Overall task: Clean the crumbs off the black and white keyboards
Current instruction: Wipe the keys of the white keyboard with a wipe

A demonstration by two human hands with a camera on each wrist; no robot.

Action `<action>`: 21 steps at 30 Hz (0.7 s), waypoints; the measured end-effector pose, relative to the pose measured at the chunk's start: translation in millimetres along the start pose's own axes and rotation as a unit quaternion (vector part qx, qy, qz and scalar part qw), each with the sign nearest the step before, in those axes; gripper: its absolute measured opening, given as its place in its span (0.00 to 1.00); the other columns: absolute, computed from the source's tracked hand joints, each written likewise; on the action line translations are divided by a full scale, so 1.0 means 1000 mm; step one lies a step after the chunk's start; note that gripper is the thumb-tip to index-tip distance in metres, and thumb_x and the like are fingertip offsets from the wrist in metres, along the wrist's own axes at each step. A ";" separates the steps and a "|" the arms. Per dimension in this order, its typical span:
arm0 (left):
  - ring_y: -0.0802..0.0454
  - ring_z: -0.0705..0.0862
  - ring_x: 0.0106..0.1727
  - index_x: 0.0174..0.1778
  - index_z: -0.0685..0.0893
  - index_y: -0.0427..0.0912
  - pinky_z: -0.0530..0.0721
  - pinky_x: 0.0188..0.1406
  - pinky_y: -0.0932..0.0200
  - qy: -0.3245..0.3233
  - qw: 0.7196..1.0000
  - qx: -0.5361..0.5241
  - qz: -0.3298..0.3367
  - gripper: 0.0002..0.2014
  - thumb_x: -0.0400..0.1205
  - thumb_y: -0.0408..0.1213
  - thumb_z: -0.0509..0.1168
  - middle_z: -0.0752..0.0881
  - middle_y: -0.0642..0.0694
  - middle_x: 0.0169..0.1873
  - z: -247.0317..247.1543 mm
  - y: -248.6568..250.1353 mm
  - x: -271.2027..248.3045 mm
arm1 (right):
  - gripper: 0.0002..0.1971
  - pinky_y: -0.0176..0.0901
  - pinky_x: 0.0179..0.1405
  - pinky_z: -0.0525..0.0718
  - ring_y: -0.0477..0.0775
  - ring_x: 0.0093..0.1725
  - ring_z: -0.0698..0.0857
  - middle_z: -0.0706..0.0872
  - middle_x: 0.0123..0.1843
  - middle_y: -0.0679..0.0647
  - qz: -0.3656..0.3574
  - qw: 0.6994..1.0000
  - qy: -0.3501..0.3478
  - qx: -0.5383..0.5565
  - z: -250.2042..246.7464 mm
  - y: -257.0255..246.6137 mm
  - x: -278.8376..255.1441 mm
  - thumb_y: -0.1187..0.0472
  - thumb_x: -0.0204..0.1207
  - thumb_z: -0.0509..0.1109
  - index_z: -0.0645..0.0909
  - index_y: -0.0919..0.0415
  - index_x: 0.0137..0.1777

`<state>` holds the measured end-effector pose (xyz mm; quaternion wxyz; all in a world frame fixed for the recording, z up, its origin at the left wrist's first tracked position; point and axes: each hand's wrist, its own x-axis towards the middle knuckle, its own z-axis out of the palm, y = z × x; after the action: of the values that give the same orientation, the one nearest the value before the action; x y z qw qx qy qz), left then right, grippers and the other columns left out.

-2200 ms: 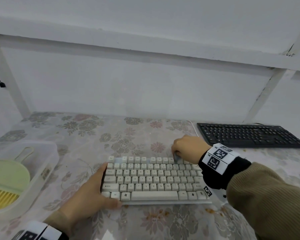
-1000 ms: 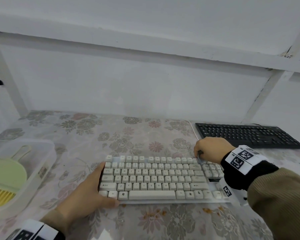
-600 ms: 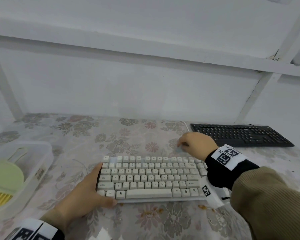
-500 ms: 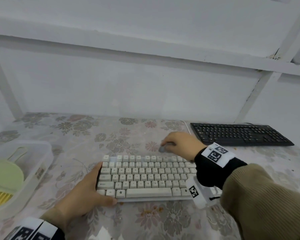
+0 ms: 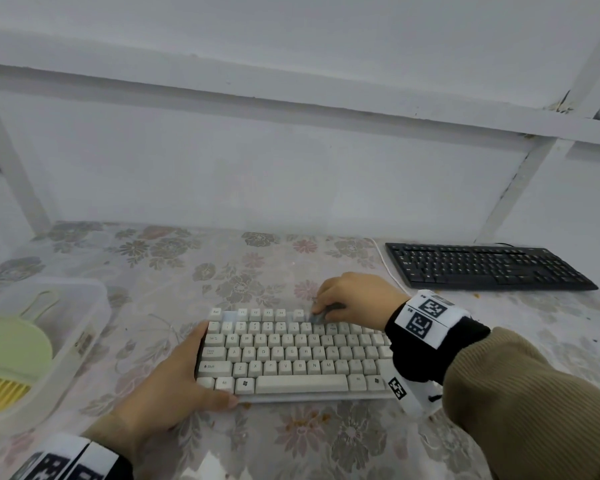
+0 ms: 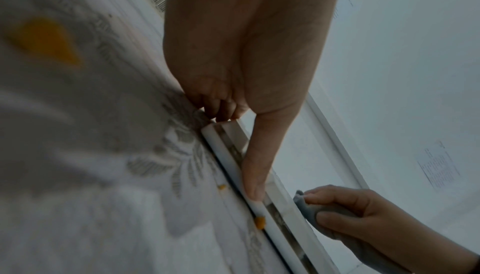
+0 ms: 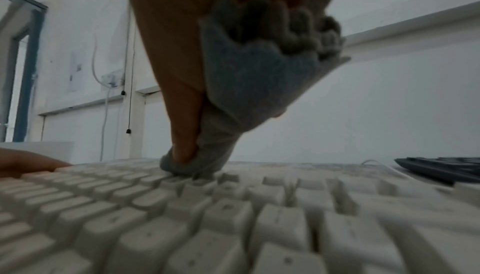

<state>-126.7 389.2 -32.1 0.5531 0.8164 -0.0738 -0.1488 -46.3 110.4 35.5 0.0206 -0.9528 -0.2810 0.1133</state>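
The white keyboard [image 5: 291,355] lies in the middle of the flowered table. My left hand [image 5: 184,375] grips its left end, the thumb lying along the front edge [image 6: 254,183] and the fingers curled at the corner. My right hand [image 5: 347,299] pinches a bunched grey cloth [image 5: 321,317] and presses it onto the top key rows, left of their middle; the right wrist view shows the cloth [image 7: 249,77] on the keys [image 7: 233,227]. Orange crumbs [image 5: 305,415] lie on the table before the keyboard. The black keyboard [image 5: 485,268] sits at the far right, untouched.
A clear plastic box [image 5: 84,327] at the left edge holds a green and yellow brush set [image 5: 11,355]. A white cable [image 5: 385,268] runs between the two keyboards. A few crumbs [image 5: 478,295] lie before the black keyboard. A white wall stands close behind.
My right hand slid the cloth right along the top row, then back left to its middle. The left hand has kept its hold on the keyboard's left end.
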 end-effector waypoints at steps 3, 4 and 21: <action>0.76 0.83 0.53 0.61 0.71 0.65 0.79 0.42 0.80 0.010 1.000 -0.004 -0.006 0.41 0.64 0.23 0.81 0.86 0.72 0.52 0.000 0.000 0.000 | 0.13 0.41 0.52 0.80 0.47 0.60 0.81 0.83 0.63 0.43 0.000 1.000 -0.011 -0.009 -0.001 0.012 -0.004 0.56 0.79 0.69 0.86 0.47 0.61; 0.75 0.84 0.53 0.61 0.71 0.65 0.80 0.42 0.80 0.009 1.000 -0.004 -0.007 0.41 0.64 0.23 0.81 0.86 0.72 0.52 0.000 0.000 0.000 | 0.13 0.42 0.54 0.80 0.46 0.61 0.81 0.83 0.63 0.42 0.001 1.000 -0.014 -0.015 -0.002 0.016 -0.006 0.56 0.78 0.69 0.86 0.47 0.61; 0.76 0.82 0.55 0.65 0.69 0.66 0.78 0.44 0.81 0.005 1.000 0.015 -0.016 0.43 0.63 0.26 0.82 0.87 0.67 0.54 -0.001 -0.005 0.002 | 0.13 0.37 0.25 0.65 0.53 0.50 0.85 0.87 0.50 0.46 0.099 0.979 -0.046 -0.170 -0.004 0.011 0.012 0.67 0.73 0.65 0.87 0.49 0.46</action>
<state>-124.1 391.7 -36.7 0.5388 0.8263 -0.0602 -0.1524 -29.7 107.6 36.0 -0.1664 -0.9592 -0.2010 0.1091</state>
